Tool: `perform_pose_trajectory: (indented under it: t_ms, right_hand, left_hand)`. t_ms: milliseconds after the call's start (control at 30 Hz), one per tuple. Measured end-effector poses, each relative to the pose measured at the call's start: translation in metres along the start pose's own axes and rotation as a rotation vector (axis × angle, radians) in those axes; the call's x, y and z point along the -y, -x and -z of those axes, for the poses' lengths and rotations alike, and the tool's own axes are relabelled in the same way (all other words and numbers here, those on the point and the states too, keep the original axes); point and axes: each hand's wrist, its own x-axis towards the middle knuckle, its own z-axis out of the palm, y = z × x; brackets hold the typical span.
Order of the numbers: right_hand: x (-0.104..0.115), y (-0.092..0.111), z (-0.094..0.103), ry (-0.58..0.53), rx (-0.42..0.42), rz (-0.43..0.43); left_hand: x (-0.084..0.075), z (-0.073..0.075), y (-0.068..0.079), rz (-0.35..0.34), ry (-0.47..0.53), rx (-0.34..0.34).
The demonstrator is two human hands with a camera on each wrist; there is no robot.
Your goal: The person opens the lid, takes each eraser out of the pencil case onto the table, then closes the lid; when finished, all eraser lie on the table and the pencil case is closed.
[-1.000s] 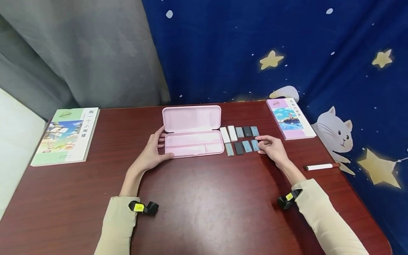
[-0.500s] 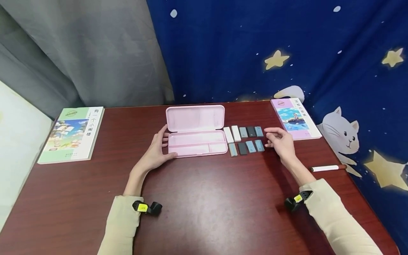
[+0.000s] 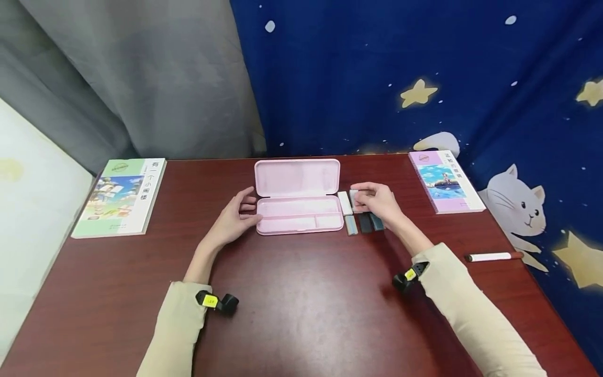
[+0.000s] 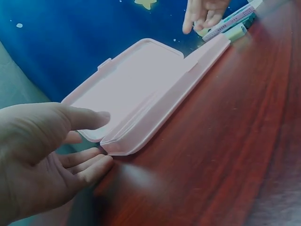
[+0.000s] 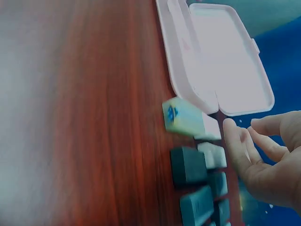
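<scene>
A pink pencil case point(image 3: 287, 225) lies with its lid point(image 3: 297, 178) raised, its inside divided into compartments. My left hand point(image 3: 231, 222) is at its left end; in the left wrist view the thumb point(image 4: 89, 118) lies over the end and the other fingers are low by the corner. Right of the case are two rows of erasers: a white eraser point(image 3: 344, 203), a pale eraser point(image 5: 183, 117), a dark eraser point(image 5: 188, 165) and several blue-grey ones. My right hand point(image 3: 380, 203) is over the back row, fingers loosely bent, nothing visible between them. It hides part of that row.
A green-covered book point(image 3: 118, 199) lies at the left back, a pink-covered book point(image 3: 445, 182) at the right back. A white marker point(image 3: 492, 257) with a brown end lies near the table's right edge. Grey and blue curtains point(image 3: 330, 78) hang behind the table.
My right hand goes from the right end of the eraser rows leftward, over the back row near the white erasers. My left hand stays by the case. The head view shifts slightly.
</scene>
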Motion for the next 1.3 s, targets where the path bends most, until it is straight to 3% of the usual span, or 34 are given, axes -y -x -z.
perform_pose_trajectory:
  t_ms: [233,500,633,800,900,1133,1300]
  right_hand:
    - [-0.004,-0.016,-0.015,0.044,-0.039,-0.033]
    - [-0.008,-0.023,-0.026,0.324,-0.075,0.041]
    - [-0.006,-0.021,-0.027,0.410,-0.106,0.053]
    - [-0.004,-0.022,-0.032,0.382,-0.082,0.032]
    - [-0.005,-0.023,-0.036,0.385,-0.082,0.032]
    - [-0.010,-0.023,-0.039,0.444,-0.155,0.085]
    - [-0.012,-0.021,-0.039,0.464,-0.181,0.107]
  left_hand:
    - [0.001,0.002,-0.018,0.055,0.054,-0.083]
    - [-0.004,-0.003,-0.019,0.055,0.010,-0.077]
    - [-0.018,-0.005,-0.017,0.038,0.038,-0.046]
    - [-0.042,-0.003,-0.005,0.031,0.054,-0.041]
    - [-0.045,-0.002,-0.002,0.032,0.052,-0.049]
    - [-0.004,-0.006,-0.013,-0.003,0.032,-0.085]
    - [-0.004,-0.007,-0.014,-0.004,0.014,-0.094]
